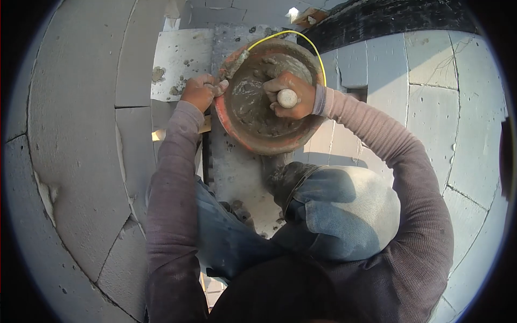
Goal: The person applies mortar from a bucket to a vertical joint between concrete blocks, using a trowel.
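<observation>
A round orange-red mortar tub (228,127) stands in front of me, its wall smeared with grey. Wet grey mortar (253,102) lines the inside. My right hand (293,94) is over the tub, its fingers wrapped around the handle of a trowel (287,98). Only the round, pale handle end shows; the blade is hidden beneath the hand. At the tub's left rim, my left hand (204,90) is closed on the edge. A thin yellow bail handle (295,32) arches over the far side of the tub.
The tub rests on a mortar-spattered board (226,161) between my knees and the far wall. Grey block walls rise at left (81,134) and right (431,107). A spattered pale panel (180,59) lies left of the tub. Something black and curved (388,21) is at upper right.
</observation>
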### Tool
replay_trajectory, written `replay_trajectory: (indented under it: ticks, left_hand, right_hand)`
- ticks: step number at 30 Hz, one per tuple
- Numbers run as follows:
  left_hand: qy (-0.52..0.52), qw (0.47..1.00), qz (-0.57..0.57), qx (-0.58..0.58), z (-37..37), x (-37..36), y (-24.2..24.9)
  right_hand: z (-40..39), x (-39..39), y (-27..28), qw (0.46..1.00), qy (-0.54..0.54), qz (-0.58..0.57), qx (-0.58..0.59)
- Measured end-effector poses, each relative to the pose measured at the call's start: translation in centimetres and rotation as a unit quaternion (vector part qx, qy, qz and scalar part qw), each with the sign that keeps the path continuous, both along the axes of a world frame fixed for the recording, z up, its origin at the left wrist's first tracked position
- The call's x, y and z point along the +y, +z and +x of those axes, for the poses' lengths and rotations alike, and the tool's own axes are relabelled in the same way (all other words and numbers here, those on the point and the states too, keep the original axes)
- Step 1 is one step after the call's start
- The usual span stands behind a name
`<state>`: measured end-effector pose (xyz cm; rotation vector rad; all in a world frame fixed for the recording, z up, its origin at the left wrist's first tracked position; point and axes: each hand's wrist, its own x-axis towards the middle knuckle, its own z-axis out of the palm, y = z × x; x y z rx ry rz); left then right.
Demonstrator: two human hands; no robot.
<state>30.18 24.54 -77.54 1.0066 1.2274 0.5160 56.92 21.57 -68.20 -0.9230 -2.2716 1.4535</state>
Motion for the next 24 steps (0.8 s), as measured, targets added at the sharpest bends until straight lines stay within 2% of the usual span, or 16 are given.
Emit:
replay_trajectory:
  ticks: [3,4,6,8,10,13,15,16,18,20,22,24]
  left_hand:
    - [0.006,1.000,0.005,0.002,0.2,0.0,0.5]
    - [0.006,1.000,0.009,0.016,0.4,-0.1,0.7]
    - [-0.001,1.000,0.013,0.022,0.2,0.3,-0.4]
    - [-0.015,0.999,0.018,0.026,0.2,0.5,-1.2]
    - [-0.016,1.000,0.016,-0.001,0.1,0.7,-1.4]
    - [-0.027,0.999,0.032,-0.001,-0.3,1.1,-3.4]
    - [-0.014,1.000,0.015,-0.016,-0.2,0.8,-2.4]
    - [0.001,0.999,-0.003,-0.035,0.0,0.6,-1.8]
    - [0.006,0.999,-0.004,-0.041,0.2,0.4,-0.8]
    - [0.014,0.999,0.000,-0.049,0.0,0.4,-0.6]
    - [-0.007,1.000,-0.002,-0.029,-0.2,0.4,-2.0]
    - [-0.007,1.000,0.028,-0.005,-0.1,0.8,-2.5]
  right_hand:
    - [0.4,-0.4,2.3,0.997,-0.063,0.049,0.004]
    - [0.5,-0.4,3.6,0.997,-0.063,0.050,0.004]
    - [0.7,-0.3,6.0,0.985,-0.162,0.055,0.036]
    - [0.9,0.3,7.4,0.980,-0.182,0.048,0.070]
    - [-0.1,1.5,7.7,0.950,-0.218,0.091,0.204]
    - [-2.5,3.1,4.9,0.929,-0.257,0.042,0.263]
    - [-3.9,4.6,0.0,0.933,-0.257,0.157,0.197]
    - [-4.3,4.4,-1.7,0.932,-0.260,0.155,0.198]
    - [-4.6,3.6,-4.3,0.915,-0.264,0.251,0.171]
    - [-2.8,4.0,-5.3,0.915,-0.298,0.239,0.128]
    - [-1.0,3.3,-4.8,0.889,-0.417,0.185,0.044]
    - [0.2,1.8,-3.8,0.877,-0.436,0.187,0.072]
